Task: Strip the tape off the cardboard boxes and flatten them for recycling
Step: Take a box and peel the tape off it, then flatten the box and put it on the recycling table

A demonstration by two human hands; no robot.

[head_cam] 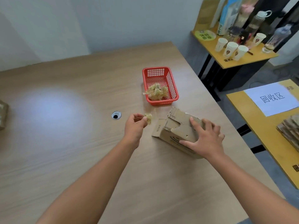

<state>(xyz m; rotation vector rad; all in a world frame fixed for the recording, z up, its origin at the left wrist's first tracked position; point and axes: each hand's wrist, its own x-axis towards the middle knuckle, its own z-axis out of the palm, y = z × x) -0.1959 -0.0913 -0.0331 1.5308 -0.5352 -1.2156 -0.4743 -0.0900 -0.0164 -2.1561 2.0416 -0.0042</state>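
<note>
Wooden table (64, 159), box (178, 126) under right hand (207, 139), tape wad (148, 118) pinched in left hand (134, 125)

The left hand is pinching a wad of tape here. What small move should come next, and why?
Probably carry the tape wad in the left hand forward and drop it in the red basket: that basket already holds crumpled tape and sits just beyond the hand. The right hand rests on the cardboard box.

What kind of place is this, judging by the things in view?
Probably an office or break room set up for sorting recycling: a wooden desk with a cable hole, paper cups on a side table, and a sign reading "recycling area" beside stacked cardboard.
</note>
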